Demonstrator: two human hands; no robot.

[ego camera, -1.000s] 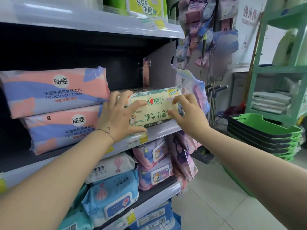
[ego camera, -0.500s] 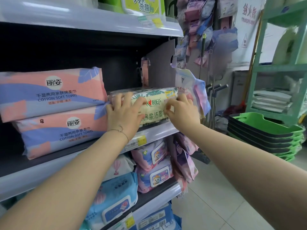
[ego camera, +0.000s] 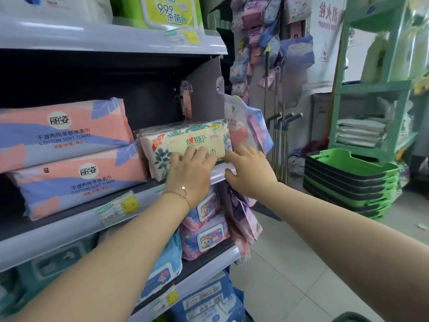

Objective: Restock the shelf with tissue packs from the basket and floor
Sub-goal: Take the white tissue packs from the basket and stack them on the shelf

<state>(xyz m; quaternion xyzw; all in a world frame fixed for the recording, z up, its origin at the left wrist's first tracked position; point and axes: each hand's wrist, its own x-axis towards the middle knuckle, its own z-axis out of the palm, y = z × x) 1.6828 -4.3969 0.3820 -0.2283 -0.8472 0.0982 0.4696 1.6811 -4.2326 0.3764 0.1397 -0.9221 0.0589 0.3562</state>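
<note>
A cream tissue pack with green leaf print (ego camera: 185, 141) lies on the middle shelf (ego camera: 69, 225), at its right end, next to two stacked pink and blue cotton towel packs (ego camera: 67, 156). My left hand (ego camera: 189, 174) rests with straight fingers against the lower front of the cream pack. My right hand (ego camera: 249, 171) is at the pack's right corner and the shelf edge, fingers loosely spread, holding nothing. The back of the pack is hidden in the dark shelf.
Wipe packs (ego camera: 204, 226) fill the shelves below, and green packs (ego camera: 169, 12) stand on the top shelf. Hanging bags (ego camera: 250, 131) dangle off the shelf end. A stack of green baskets (ego camera: 348, 180) sits on the tiled floor at the right, beside a green rack (ego camera: 371, 89).
The cream pack has gone deeper onto the shelf. Both hands have slid down and back from its face toward the shelf edge; the right hand has let go of the pack's corner.
</note>
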